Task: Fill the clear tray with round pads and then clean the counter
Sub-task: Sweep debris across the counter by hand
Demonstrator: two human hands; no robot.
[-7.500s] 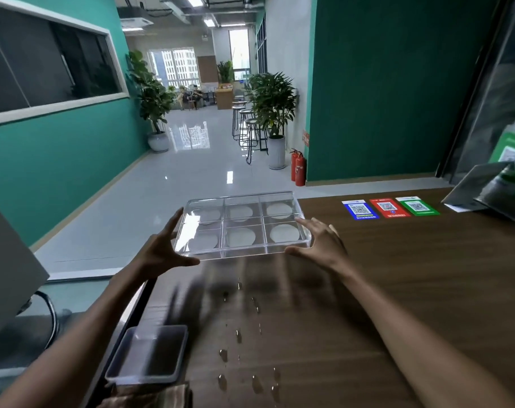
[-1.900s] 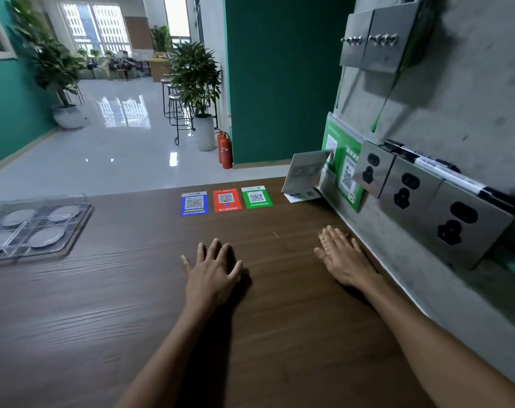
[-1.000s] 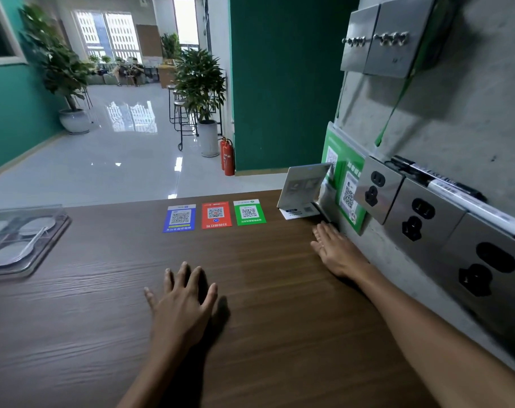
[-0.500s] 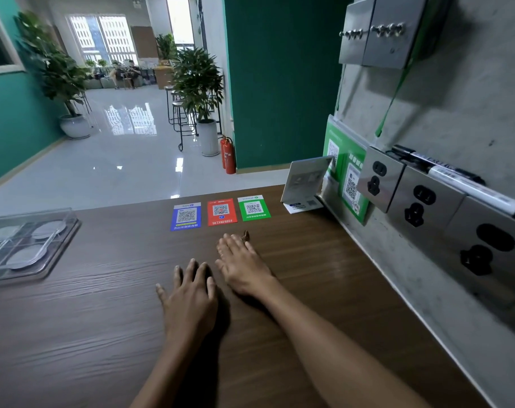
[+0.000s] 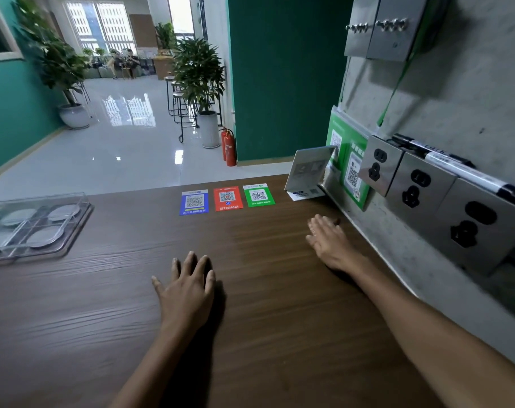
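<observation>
The clear tray [image 5: 73, 228] lies at the far left of the brown wooden counter [image 5: 109, 304], cut off by the frame edge, with a round grey pad [image 5: 63, 212] in each visible compartment. My left hand [image 5: 187, 287] lies flat on the counter in the middle, fingers straight and spread. My right hand [image 5: 328, 242] rests flat on the counter further right, close to the concrete wall, fingers straight and together. Neither hand holds anything, and both are well away from the tray.
Blue [image 5: 194, 201], red [image 5: 227, 198] and green [image 5: 258, 195] QR cards lie near the counter's far edge. A small card stand [image 5: 307, 169] sits at the far right corner. Metal sockets [image 5: 421, 187] and a marker pen [image 5: 444, 160] line the right wall.
My right hand has slid right across the counter, from beside my left hand back toward the wall. My left hand has stayed flat in nearly the same place.
</observation>
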